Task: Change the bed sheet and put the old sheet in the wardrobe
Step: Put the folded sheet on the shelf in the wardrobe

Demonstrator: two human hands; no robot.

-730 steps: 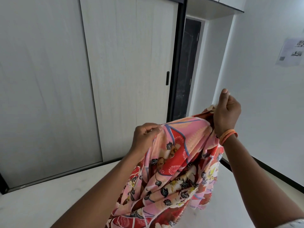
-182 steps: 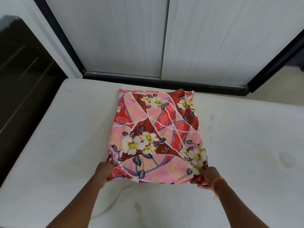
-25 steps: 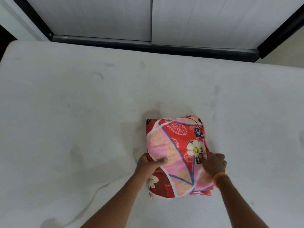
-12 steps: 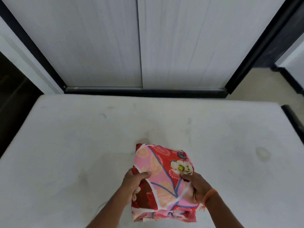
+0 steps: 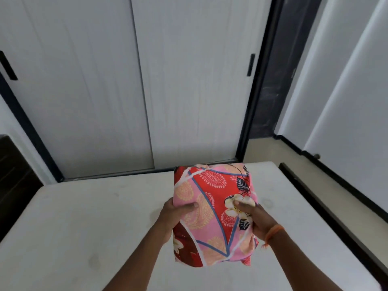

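While the wardrobe point(image 5: 130, 85) with shut sliding doors fills the upper frame, a bare mattress point(image 5: 84, 227) spans the bottom; at lower centre, the folded floral bed sheet point(image 5: 212, 208) is gripped by left hand point(image 5: 174, 215) and right hand point(image 5: 256, 219), fingers curled around its sides.

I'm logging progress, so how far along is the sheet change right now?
Done: the old sheet is off and folded into a bundle, leaving the mattress bare. In hand: left hand and right hand grip the bundle. Left: the wardrobe doors are closed, and no fresh sheet shows.
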